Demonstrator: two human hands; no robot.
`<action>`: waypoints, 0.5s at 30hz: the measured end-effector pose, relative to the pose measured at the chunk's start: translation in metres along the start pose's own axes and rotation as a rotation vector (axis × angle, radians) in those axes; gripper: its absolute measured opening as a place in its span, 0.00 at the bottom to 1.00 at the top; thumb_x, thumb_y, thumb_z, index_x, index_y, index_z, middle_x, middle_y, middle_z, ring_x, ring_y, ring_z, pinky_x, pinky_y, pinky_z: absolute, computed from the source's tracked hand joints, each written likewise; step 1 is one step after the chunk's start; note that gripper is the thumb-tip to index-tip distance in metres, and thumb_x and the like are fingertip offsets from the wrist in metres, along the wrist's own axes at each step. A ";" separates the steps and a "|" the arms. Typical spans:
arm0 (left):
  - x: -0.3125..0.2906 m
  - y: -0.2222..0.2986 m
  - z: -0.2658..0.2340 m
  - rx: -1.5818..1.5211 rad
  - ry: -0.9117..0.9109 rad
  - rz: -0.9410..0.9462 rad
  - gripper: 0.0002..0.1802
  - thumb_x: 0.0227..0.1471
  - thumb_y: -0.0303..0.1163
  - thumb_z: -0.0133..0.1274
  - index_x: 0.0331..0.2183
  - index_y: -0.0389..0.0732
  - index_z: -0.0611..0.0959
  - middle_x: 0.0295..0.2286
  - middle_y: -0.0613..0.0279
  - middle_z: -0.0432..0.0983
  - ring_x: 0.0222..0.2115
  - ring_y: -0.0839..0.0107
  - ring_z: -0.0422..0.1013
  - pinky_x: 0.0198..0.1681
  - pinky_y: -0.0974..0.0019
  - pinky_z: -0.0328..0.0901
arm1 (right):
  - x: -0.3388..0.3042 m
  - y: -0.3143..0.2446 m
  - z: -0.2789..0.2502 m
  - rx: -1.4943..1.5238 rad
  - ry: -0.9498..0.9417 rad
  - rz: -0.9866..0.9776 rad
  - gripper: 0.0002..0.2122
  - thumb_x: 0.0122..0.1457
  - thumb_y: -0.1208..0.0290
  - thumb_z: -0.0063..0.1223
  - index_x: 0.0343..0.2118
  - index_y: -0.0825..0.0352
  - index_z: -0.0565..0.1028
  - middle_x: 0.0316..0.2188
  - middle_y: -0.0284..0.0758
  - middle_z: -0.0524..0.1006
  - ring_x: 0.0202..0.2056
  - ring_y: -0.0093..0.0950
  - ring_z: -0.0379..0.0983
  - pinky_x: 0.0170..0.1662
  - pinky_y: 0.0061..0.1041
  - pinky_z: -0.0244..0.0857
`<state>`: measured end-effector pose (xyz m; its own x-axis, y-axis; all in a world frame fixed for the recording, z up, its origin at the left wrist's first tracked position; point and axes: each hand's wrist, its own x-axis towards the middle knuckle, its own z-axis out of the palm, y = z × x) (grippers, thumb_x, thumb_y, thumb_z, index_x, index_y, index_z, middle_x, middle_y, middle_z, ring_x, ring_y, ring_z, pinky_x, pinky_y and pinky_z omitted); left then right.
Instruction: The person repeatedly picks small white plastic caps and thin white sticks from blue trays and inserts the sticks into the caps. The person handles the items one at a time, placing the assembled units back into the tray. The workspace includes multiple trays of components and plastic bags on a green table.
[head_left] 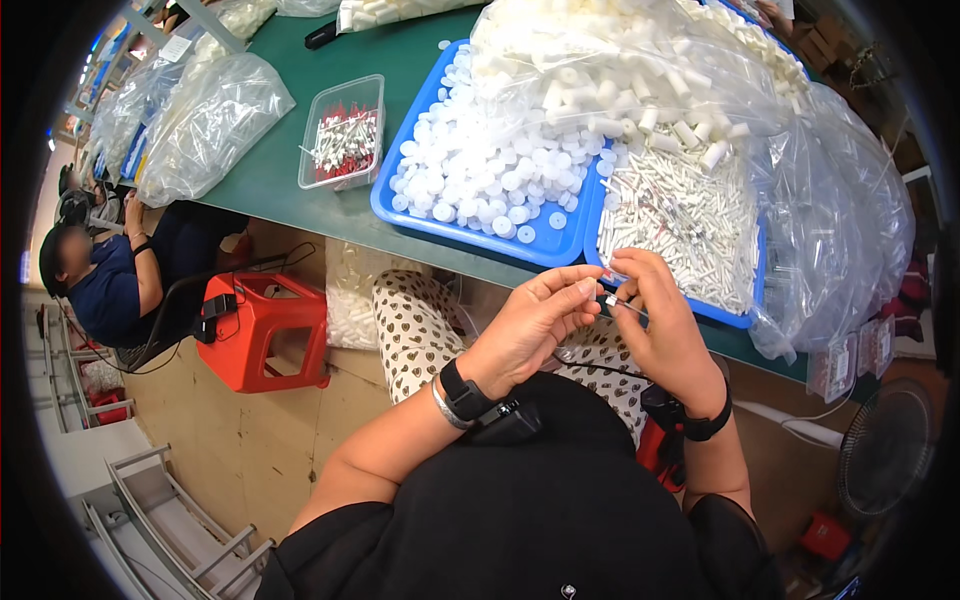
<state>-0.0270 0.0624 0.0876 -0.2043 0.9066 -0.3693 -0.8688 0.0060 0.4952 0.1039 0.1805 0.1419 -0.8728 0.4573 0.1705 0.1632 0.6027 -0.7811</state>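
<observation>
Both my hands meet just off the table's front edge, over my lap. Between the fingertips is a small slender part [613,300] with a white section and a thin dark stem; its exact kind is too small to make out. My left hand [530,325] pinches at one end with thumb and forefinger. My right hand [668,328] has its fingers bent around the other end. Just beyond them stands a blue tray [752,312] of slim white rods, with some red bits among them. To its left, a second blue tray [388,205] holds translucent white discs.
A clear plastic bag [840,170] with white cylinders lies over the trays. A clear box [345,95] of red and white parts sits on the green table [255,175]. A red stool [265,330] and a seated person [115,270] are at left; a fan [885,450] stands right.
</observation>
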 end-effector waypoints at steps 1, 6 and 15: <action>-0.001 0.001 0.001 0.000 0.000 -0.009 0.16 0.60 0.31 0.54 0.48 0.35 0.77 0.36 0.67 0.77 0.34 0.81 0.72 0.41 0.76 0.69 | -0.001 0.004 -0.002 -0.026 -0.001 0.006 0.14 0.53 0.87 0.52 0.43 0.71 0.71 0.49 0.46 0.70 0.30 0.33 0.75 0.38 0.28 0.70; 0.000 0.000 -0.001 0.024 -0.001 -0.020 0.16 0.60 0.32 0.54 0.48 0.35 0.78 0.34 0.67 0.77 0.33 0.81 0.72 0.40 0.77 0.68 | -0.007 0.014 -0.007 -0.199 -0.046 -0.063 0.04 0.56 0.79 0.56 0.34 0.71 0.76 0.26 0.39 0.77 0.22 0.32 0.74 0.28 0.28 0.68; -0.002 -0.016 -0.007 0.030 -0.064 -0.034 0.18 0.61 0.35 0.53 0.49 0.34 0.77 0.29 0.69 0.74 0.29 0.81 0.68 0.37 0.77 0.66 | -0.008 0.023 0.000 0.643 -0.231 0.596 0.09 0.65 0.70 0.50 0.31 0.70 0.76 0.19 0.29 0.75 0.18 0.14 0.68 0.21 0.15 0.61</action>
<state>-0.0158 0.0582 0.0751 -0.1446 0.9308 -0.3358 -0.8604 0.0493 0.5072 0.1149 0.1904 0.1228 -0.8077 0.3919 -0.4405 0.3900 -0.2052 -0.8977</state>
